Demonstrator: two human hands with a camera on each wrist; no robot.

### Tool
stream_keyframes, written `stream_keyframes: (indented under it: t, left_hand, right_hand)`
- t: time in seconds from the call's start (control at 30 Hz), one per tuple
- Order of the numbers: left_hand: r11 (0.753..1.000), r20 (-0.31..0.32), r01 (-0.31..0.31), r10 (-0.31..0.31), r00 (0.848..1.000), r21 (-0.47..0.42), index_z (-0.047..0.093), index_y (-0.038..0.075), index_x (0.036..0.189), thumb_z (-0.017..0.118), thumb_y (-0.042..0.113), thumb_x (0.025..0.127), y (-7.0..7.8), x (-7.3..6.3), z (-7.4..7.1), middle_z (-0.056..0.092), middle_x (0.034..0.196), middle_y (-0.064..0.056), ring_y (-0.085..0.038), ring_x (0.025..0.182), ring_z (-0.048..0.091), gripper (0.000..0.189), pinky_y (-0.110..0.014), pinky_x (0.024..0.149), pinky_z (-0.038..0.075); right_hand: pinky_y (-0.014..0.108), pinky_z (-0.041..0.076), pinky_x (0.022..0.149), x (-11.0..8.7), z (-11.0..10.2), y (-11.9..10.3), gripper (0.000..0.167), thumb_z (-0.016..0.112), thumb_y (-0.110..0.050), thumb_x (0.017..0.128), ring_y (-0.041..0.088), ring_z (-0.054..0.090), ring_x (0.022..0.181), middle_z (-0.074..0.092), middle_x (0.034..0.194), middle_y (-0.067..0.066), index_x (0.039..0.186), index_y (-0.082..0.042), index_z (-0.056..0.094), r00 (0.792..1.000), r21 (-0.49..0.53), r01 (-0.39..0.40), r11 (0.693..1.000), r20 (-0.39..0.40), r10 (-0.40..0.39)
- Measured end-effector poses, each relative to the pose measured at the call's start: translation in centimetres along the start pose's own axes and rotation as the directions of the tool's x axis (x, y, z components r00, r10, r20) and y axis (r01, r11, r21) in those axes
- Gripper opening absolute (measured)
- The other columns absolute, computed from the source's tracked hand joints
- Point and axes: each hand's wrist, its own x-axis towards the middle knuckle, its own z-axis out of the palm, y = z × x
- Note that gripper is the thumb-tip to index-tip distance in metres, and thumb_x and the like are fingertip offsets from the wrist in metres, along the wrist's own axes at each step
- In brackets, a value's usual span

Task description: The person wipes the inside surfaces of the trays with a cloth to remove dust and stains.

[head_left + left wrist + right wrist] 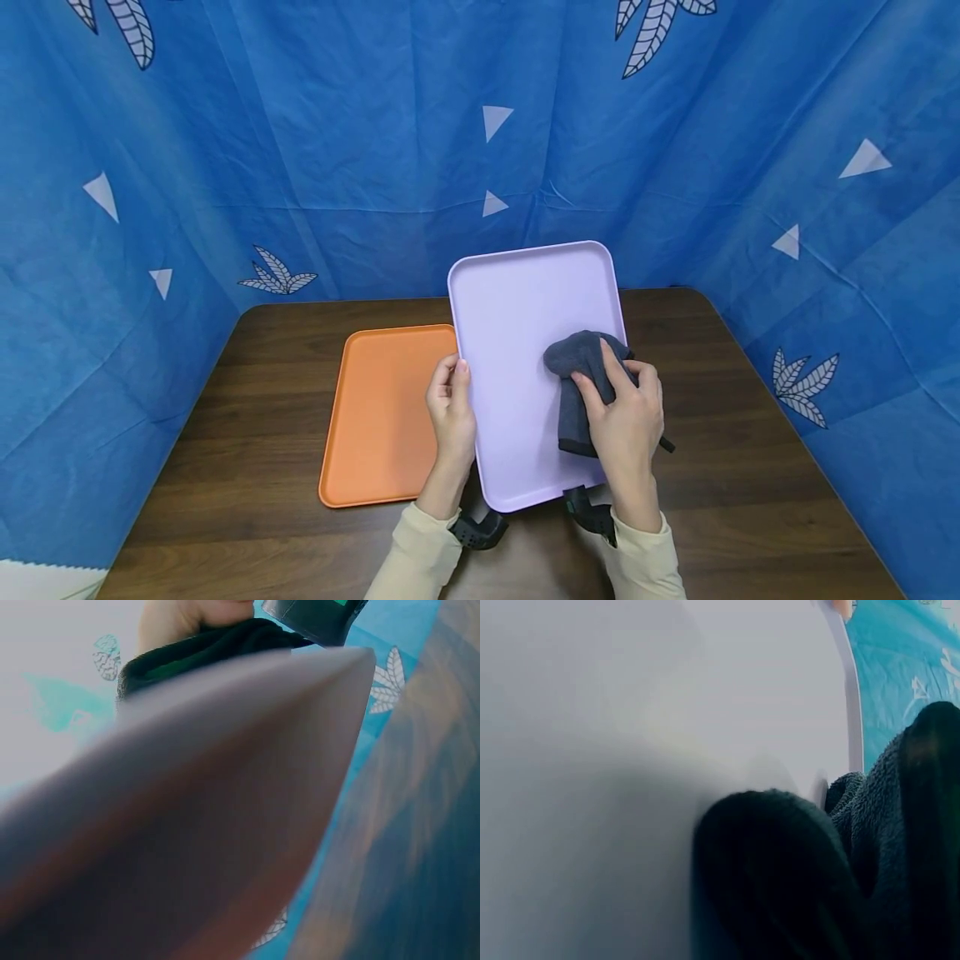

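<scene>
A lilac tray (517,333) is held up at a tilt above the table, its inner face toward the head camera. My left hand (452,408) grips its left rim, thumb on the front and fingers behind. Bunched in my right hand (626,408) is a dark grey cloth (581,354), which lies against the right side of the tray's face. In the right wrist view the cloth (772,862) touches the pale tray surface (705,690). The left wrist view shows the blurred underside of the tray (187,817) up close.
An orange tray (390,417) lies flat on the dark wooden table (247,433), left of and partly behind the lilac one. Blue curtains (337,150) with leaf and triangle prints hang around the back and sides.
</scene>
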Motion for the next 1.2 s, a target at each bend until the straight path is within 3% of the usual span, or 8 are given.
stream_keyframes:
  t: [0.63,0.97,1.2]
  left_hand:
    - [1.000,0.004,0.030,-0.030,1.000,0.007,0.056,-0.014,0.111,0.049,0.016,0.102,-0.2,0.1,0.1,0.059,0.085,0.006,-0.006,0.075,0.055,0.031,-0.019,0.064,0.046]
    - [0.998,0.005,0.057,-0.057,0.998,0.016,0.056,-0.011,0.112,0.049,0.017,0.102,-0.3,0.2,-0.2,0.061,0.088,0.005,-0.008,0.079,0.059,0.031,-0.020,0.067,0.047]
    - [1.000,-0.010,0.025,-0.025,1.000,0.013,0.055,-0.014,0.111,0.049,0.016,0.102,-0.1,0.5,-0.5,0.060,0.086,0.006,-0.006,0.077,0.057,0.032,-0.020,0.065,0.046]
  right_hand:
    - [0.055,0.050,0.068,-0.8,0.4,-0.6,0.055,0.081,-0.028,0.080,0.040,0.054,0.102,0.055,0.111,0.027,0.131,-0.012,0.064,0.999,-0.038,-0.028,0.999,0.020,0.029]
    - [0.049,0.049,0.066,-2.0,1.3,-2.2,0.056,0.085,-0.026,0.075,0.038,0.056,0.094,0.056,0.104,0.025,0.127,-0.012,0.067,0.995,-0.013,0.098,0.995,-0.005,-0.098]
    - [0.049,0.051,0.071,-3.1,2.1,-4.0,0.056,0.087,-0.024,0.071,0.036,0.057,0.090,0.058,0.101,0.024,0.123,-0.011,0.069,0.977,-0.010,0.215,0.977,-0.002,-0.215]
